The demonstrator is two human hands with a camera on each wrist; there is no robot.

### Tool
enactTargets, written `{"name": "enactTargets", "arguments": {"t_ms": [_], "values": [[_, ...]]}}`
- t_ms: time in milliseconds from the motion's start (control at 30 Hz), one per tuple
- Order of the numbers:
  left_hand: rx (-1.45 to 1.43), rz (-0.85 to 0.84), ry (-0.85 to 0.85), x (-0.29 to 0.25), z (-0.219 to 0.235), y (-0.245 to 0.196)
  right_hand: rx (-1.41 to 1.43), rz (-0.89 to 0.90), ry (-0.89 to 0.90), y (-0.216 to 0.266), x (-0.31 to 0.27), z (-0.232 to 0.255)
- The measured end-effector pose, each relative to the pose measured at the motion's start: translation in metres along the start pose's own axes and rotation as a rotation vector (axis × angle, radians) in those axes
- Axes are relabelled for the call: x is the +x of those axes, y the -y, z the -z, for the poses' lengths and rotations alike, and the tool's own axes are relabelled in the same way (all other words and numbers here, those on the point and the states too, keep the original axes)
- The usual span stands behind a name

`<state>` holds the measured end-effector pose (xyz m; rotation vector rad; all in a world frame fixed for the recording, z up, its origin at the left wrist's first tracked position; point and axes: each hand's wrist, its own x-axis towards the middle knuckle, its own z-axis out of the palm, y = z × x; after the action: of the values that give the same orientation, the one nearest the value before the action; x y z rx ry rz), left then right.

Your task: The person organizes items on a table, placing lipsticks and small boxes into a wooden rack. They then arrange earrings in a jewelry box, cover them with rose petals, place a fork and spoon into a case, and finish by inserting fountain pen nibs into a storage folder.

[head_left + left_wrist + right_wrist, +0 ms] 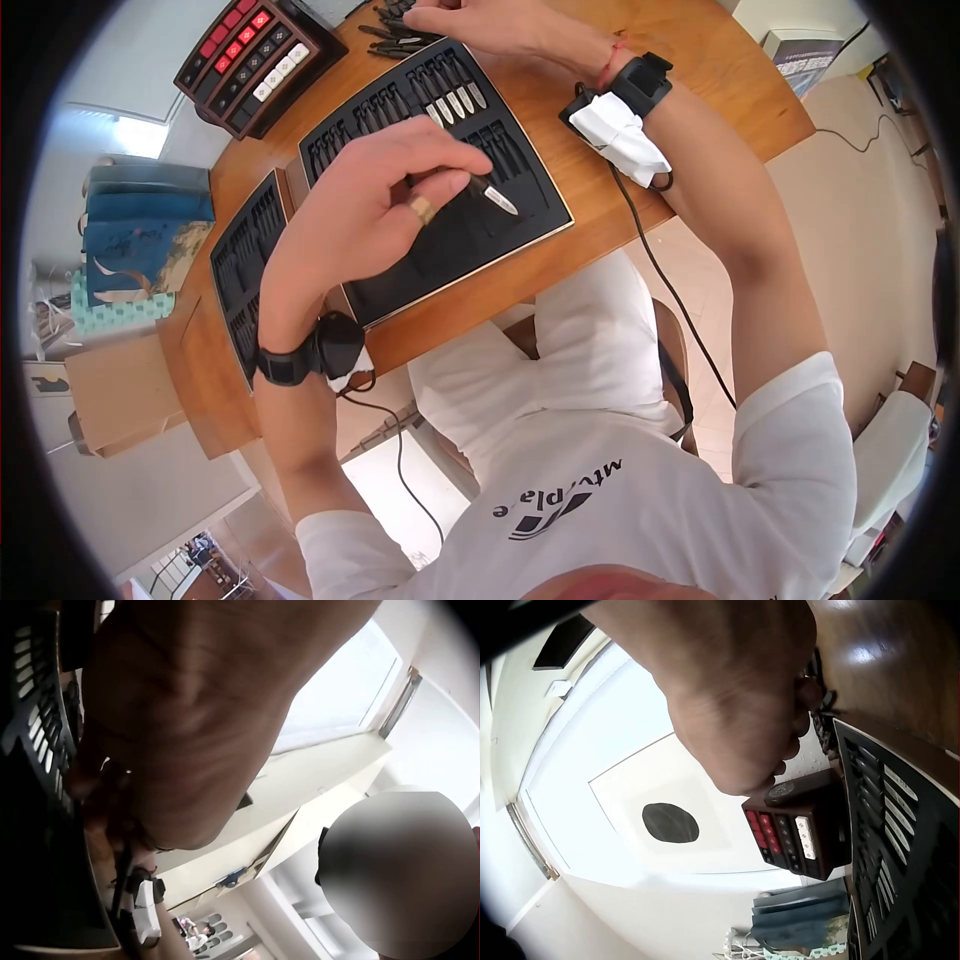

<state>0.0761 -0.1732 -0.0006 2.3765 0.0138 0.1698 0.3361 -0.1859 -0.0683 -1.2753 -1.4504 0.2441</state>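
Observation:
Over the black tray (440,262), my left hand (375,195) pinches a small dark-handled piece with a pointed silver tip (499,201) between thumb and index finger. Rows of similar pieces (452,88) lie in the tray's slots, some with silver tips showing. My right hand (490,22) is at the far edge of the table, beside a loose pile of dark pieces (395,42). In the right wrist view its curled fingers (799,724) are near that pile; whether they hold a piece cannot be seen.
A second black tray (243,262) lies at the left. Behind the trays stands a dark brown rack with red, black and white tiles (248,62). Blue items (145,225) and a cardboard box (125,392) are farther left. A cable (680,290) hangs from my right wrist.

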Motion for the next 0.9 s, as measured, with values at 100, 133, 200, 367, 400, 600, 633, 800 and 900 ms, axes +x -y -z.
{"name": "enactTargets", "arguments": {"t_ms": [100, 133, 200, 367, 400, 600, 633, 800, 900], "values": [[0.082, 0.038, 0.093, 0.013, -0.003, 0.000, -0.059, 0.029, 0.053, 0.004, -0.002, 0.000], [0.050, 0.031, 0.075, 0.015, -0.007, 0.004, -0.086, 0.042, 0.055, 0.006, -0.002, -0.001], [0.019, 0.022, 0.065, 0.018, -0.015, 0.008, -0.113, 0.052, 0.050, 0.007, -0.003, -0.001], [0.052, 0.017, 0.071, 0.023, -0.023, 0.015, -0.139, 0.065, 0.046, 0.009, -0.002, -0.002], [0.055, 0.019, 0.069, 0.023, -0.026, 0.015, -0.138, 0.068, 0.046, 0.009, -0.002, -0.001], [0.060, 0.102, 0.029, 0.027, -0.041, 0.005, -0.151, 0.039, 0.045, 0.014, -0.001, 0.002], [0.118, 0.131, 0.026, 0.028, -0.042, 0.004, -0.143, 0.045, 0.042, 0.014, -0.001, 0.001], [0.231, 0.155, -0.057, 0.024, -0.050, 0.000, -0.156, 0.072, 0.031, 0.012, 0.000, 0.001], [0.399, 0.164, -0.132, 0.021, -0.055, -0.008, -0.188, 0.052, 0.047, 0.011, 0.000, 0.003]]}}
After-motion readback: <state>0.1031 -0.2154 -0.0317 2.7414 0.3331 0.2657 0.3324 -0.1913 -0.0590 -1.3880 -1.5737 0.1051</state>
